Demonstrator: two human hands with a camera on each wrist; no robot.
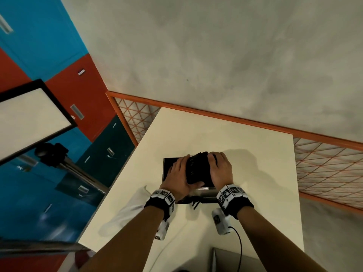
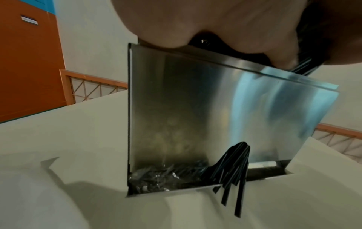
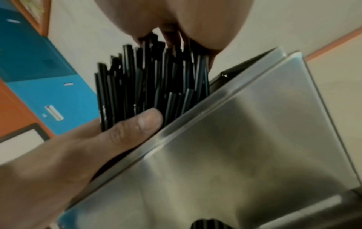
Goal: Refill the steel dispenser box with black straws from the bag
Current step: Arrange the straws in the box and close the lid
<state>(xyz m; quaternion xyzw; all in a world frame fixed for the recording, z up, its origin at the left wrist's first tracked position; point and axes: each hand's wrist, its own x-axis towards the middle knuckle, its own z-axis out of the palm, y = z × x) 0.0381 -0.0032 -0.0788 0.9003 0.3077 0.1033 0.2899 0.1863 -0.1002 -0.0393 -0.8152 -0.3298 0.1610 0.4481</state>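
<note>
On the cream table (image 1: 255, 154) stands the steel dispenser box (image 1: 206, 198), its dark top opening (image 1: 167, 167) facing up. Both hands hold a thick bundle of black straws (image 1: 197, 169) just above that opening. My left hand (image 1: 179, 173) grips the bundle's left side, its thumb (image 3: 137, 124) pressed on the straws (image 3: 152, 80) at the box rim (image 3: 195, 111). On the right side, my right hand (image 1: 220, 169) curls over the bundle. A few straws (image 2: 233, 170) poke out of the tray at the foot of the box's steel front (image 2: 186, 116). The pale plastic bag (image 1: 125, 211) lies flat to the left.
A framed light panel (image 1: 29, 118) on a tripod stands left of the table. Blue and red lockers (image 1: 82, 91) lie beyond it. An orange mesh railing (image 1: 324, 163) runs behind and to the right. A grey object (image 1: 231, 260) sits at the table's near edge.
</note>
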